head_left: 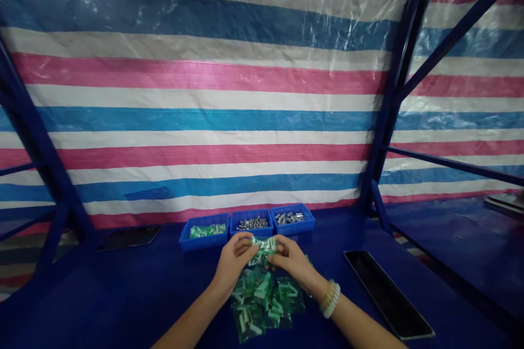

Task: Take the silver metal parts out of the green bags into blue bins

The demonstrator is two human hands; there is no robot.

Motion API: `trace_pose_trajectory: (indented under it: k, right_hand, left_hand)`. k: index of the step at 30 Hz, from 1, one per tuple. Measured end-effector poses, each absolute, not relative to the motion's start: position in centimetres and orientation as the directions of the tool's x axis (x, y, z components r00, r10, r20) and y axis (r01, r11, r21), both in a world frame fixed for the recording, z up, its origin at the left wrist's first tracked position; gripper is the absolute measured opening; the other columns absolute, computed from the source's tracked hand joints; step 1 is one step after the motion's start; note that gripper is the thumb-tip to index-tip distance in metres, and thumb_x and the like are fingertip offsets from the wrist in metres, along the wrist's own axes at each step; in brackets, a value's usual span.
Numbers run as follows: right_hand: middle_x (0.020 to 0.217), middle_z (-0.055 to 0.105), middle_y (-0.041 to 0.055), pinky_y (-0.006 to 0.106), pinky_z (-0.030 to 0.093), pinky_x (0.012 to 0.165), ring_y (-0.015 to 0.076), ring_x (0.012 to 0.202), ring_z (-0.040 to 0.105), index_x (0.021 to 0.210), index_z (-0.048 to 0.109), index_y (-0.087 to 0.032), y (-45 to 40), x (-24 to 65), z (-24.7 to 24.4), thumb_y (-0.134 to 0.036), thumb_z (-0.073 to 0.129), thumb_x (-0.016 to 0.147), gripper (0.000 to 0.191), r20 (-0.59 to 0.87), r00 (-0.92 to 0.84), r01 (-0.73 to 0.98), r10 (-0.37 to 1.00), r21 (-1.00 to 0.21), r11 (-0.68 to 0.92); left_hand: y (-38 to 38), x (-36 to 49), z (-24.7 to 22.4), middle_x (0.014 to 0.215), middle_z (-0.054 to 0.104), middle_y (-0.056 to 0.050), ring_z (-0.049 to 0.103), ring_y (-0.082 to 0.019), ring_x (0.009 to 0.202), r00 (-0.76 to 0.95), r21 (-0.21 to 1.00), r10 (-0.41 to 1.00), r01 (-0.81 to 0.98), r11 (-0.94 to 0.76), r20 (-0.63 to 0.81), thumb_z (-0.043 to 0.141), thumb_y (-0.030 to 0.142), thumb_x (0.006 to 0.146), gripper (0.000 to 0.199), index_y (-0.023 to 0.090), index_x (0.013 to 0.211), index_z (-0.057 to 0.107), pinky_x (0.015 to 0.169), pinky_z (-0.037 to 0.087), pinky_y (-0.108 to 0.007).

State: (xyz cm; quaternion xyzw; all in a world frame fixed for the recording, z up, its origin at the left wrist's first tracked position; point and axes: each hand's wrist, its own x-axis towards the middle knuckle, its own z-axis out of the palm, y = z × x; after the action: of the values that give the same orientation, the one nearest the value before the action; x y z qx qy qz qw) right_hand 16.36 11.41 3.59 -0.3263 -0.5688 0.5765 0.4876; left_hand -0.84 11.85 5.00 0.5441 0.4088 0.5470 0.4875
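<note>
Both my hands pinch a small clear plastic bag with a green tint, one at each side of it. My left hand has its thumb and fingers closed on the bag's left edge. On the right edge, my right hand grips it the same way; bracelets circle that wrist. What the held bag contains is too small to make out. Below the hands lies a pile of green-tinted bags with pale, short pieces inside.
Behind my hands stand three blue bins: one with green bags, one with small metal parts, one with longer metal pieces. A dark phone-like slab lies right, another dark flat object left. Blue frame posts flank the table.
</note>
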Motion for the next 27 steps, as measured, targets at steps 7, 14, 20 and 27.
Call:
trace_pose_trajectory:
  k: [7,14,20,27]
  right_hand:
    - [0.084,0.064,0.0034,0.031,0.051,0.071,0.0179,0.079,0.061,0.088,0.06,-0.02,10.6,17.4,4.9,-0.016,0.057,0.083,0.007,0.649,-0.15,0.205,0.746,-0.718,0.665]
    - [0.104,0.065,0.0069,0.046,0.045,0.092,0.0241,0.114,0.051,0.085,0.059,-0.021,10.2,18.6,5.0,0.002,0.046,0.085,0.026,0.911,-0.285,0.447,0.297,-0.148,0.882]
    - [0.102,0.066,0.0067,0.044,0.046,0.091,0.0243,0.109,0.055,0.09,0.057,-0.022,9.8,18.3,5.0,-0.001,0.047,0.085,0.024,0.906,-0.234,0.378,0.353,-0.249,0.891]
    - [0.072,0.058,-0.0014,0.026,0.045,0.062,0.0146,0.063,0.054,0.112,0.05,-0.021,10.3,16.8,4.0,-0.026,0.054,0.091,0.022,0.576,-0.099,0.149,0.812,-0.798,0.584]
  left_hand:
    - [11.5,-1.8,6.1,0.079,0.065,-0.003,0.064,-0.018,0.077,0.178,0.674,0.714,0.24,-0.699,0.677,0.063,0.019,0.082,0.01,0.018,0.076,0.055,0.071,0.052,-0.031]
    - [10.5,-3.2,7.2,0.098,0.07,-0.008,0.059,-0.022,0.097,0.492,-0.185,0.049,0.415,-0.891,0.869,0.056,0.003,0.084,0.017,0.018,0.08,0.062,0.082,0.05,-0.041]
    - [10.4,-2.5,6.7,0.101,0.071,-0.007,0.063,-0.022,0.1,0.414,0.115,0.265,0.353,-0.929,0.871,0.052,0.002,0.084,0.019,0.02,0.078,0.057,0.088,0.049,-0.041]
    - [11.0,-0.9,5.2,0.062,0.058,0.006,0.057,-0.011,0.054,0.162,0.974,0.96,-0.048,-0.222,0.227,0.064,0.026,0.079,0.02,0.022,0.086,0.046,0.052,0.042,-0.019]
